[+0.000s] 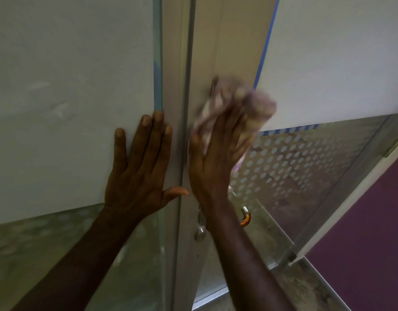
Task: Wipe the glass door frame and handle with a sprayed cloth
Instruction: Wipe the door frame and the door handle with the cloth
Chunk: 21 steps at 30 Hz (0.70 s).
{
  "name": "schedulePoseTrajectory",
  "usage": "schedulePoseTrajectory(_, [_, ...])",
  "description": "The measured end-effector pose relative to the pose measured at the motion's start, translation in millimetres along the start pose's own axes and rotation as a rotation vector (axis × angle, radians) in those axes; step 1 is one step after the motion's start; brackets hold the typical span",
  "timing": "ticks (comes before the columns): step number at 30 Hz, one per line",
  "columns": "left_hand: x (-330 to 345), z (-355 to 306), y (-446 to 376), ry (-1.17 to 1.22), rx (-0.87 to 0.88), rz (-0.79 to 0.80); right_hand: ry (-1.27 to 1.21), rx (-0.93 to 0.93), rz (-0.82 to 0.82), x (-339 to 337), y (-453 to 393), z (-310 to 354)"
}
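Observation:
A pale metal door frame runs top to bottom through the middle of the view. My right hand presses a crumpled pinkish cloth against the frame; hand and cloth are motion-blurred. My left hand lies flat with fingers spread on the frosted glass panel to the left, its fingertips at the frame's edge. Below my right wrist the metal door handle sticks out, with a round lock knob beside it, partly hidden by my forearm.
The glass door on the right stands open, frosted on top and dotted lower down, with a blue strip along its edge. A purple wall lies at the far right. Speckled floor shows below.

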State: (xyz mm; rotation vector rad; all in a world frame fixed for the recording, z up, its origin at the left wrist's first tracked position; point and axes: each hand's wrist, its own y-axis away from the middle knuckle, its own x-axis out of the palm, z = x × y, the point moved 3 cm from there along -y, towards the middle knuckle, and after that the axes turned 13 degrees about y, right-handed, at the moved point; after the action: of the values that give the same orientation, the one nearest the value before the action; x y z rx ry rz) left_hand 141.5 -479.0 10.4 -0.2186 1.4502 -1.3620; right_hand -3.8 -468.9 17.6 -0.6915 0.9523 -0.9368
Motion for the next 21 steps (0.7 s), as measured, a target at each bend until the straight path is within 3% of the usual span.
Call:
schedulePoseTrajectory(2, [-0.2,0.1,-0.4,0.000,0.005,0.010,0.025,-0.032,-0.073,-10.7,-30.0,11.0])
schedulePoseTrajectory(5, [-0.7,0.2,0.2,-0.009,0.005,0.004,0.073,0.006,-0.026,-3.9,-15.1,5.3])
schedulePoseTrajectory(11, [-2.1,-1.3,0.0,-0.001,0.000,-0.005,0.024,0.368,0.206,40.6,121.2,-23.1])
schedulePoseTrajectory(18, [-0.4,0.7,1.2,-0.034,0.032,-0.020,-0.089,0.566,0.119,42.1,129.4,-15.6])
schedulePoseTrajectory(21, [-1.7,-0.8,0.5,-0.017,0.023,-0.019,-0.057,0.350,0.093,29.0,77.3,-16.2])
